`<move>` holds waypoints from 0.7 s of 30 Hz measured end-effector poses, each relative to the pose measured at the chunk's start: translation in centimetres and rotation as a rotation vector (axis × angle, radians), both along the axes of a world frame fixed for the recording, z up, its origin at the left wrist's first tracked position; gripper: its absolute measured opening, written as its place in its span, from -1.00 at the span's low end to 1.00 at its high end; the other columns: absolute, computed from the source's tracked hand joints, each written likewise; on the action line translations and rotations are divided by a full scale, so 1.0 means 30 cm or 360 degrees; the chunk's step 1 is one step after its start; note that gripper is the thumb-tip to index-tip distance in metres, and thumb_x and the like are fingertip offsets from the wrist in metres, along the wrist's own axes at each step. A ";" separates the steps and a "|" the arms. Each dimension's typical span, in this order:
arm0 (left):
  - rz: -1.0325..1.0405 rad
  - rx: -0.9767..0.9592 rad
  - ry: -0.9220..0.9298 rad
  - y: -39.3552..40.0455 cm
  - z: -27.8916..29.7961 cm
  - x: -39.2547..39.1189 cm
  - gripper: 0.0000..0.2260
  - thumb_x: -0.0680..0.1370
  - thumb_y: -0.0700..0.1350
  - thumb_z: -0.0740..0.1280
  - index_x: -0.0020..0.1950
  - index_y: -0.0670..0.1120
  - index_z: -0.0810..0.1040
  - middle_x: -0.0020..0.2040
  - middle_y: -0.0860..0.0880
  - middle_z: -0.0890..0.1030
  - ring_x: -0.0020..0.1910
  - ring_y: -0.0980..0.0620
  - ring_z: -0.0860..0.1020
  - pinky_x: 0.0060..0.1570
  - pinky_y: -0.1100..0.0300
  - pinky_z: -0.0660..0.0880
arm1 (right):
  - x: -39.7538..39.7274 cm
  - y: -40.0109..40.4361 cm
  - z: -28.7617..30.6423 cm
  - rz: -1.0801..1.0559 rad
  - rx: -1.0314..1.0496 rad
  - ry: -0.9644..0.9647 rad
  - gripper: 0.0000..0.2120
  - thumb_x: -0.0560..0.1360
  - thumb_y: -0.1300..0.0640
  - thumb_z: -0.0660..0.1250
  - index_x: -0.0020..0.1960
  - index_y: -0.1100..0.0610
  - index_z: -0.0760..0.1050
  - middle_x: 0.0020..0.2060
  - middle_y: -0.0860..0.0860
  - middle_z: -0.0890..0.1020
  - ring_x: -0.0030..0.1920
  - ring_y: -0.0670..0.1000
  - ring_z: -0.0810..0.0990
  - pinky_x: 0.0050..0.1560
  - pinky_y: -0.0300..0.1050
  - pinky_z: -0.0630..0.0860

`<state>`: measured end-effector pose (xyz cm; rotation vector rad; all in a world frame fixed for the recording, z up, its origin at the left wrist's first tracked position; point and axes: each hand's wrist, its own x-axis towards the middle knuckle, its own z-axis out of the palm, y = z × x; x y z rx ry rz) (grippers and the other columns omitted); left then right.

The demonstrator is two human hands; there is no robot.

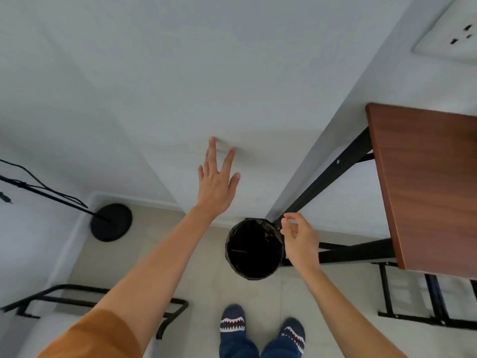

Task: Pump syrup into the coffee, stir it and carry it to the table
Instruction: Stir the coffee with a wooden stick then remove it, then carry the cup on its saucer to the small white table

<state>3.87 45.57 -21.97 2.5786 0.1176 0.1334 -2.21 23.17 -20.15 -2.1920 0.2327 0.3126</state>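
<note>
My left hand (218, 182) reaches forward with fingers spread, fingertips on or close to the white wall, holding nothing. My right hand (299, 237) hovers above the rim of a black bin (254, 248), fingers loosely curled, thumb and forefinger nearly pinched with nothing visible between them. A thin stick-like object lies inside the bin. The brown wooden table (426, 192) shows at the right with only its corner in view. No coffee cup or syrup pump is in sight.
A black round lamp or stand base (111, 222) sits on the floor at the left by the wall. Black metal frames stand at lower left (165, 306) and under the table. A wall socket (449, 34) is at top right. My feet in patterned slippers are below.
</note>
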 end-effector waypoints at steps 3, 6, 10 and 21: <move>0.0005 -0.0054 0.0035 -0.002 0.040 -0.020 -0.48 0.71 0.02 0.15 0.66 -0.02 0.12 0.68 -0.18 -0.21 0.63 -0.29 0.13 0.43 -0.39 0.27 | 0.018 0.011 0.099 -0.0036 0.0038 -0.0081 -0.78 0.64 0.08 0.23 0.22 0.10 0.53 -0.09 -0.04 0.62 0.00 -0.05 0.61 0.03 -0.28 0.42; 0.0020 -0.0181 0.0035 -0.018 0.126 -0.050 -0.49 0.72 0.00 0.14 0.66 -0.04 0.12 0.70 -0.11 -0.07 0.67 -0.20 0.06 0.53 -0.34 0.16 | 0.044 0.018 0.222 -0.0040 0.0090 -0.0202 -0.75 0.64 0.07 0.23 0.27 0.11 0.51 -0.07 -0.03 0.58 0.02 -0.05 0.57 0.10 -0.24 0.43; 0.0025 -0.0430 -0.0044 -0.078 0.318 -0.098 -0.54 0.73 0.00 0.12 0.62 -0.09 0.23 0.62 -0.09 0.28 0.64 -0.11 0.17 0.60 -0.12 0.14 | 0.066 -0.013 0.415 -0.0057 0.0154 -0.0459 -0.76 0.62 0.10 0.27 0.25 0.12 0.53 -0.10 -0.05 0.62 -0.04 -0.07 0.60 0.13 -0.17 0.51; -0.0375 -0.0741 -0.0315 -0.679 0.725 -0.138 -0.71 0.71 -0.01 0.18 0.32 -0.04 0.60 0.21 0.10 0.65 0.24 0.18 0.54 0.14 0.57 0.33 | -0.066 -0.608 0.757 -0.0289 0.0045 -0.1006 -0.88 0.60 0.07 0.29 -0.04 0.03 0.59 -0.19 -0.13 0.70 -0.11 -0.18 0.65 -0.10 -0.43 0.51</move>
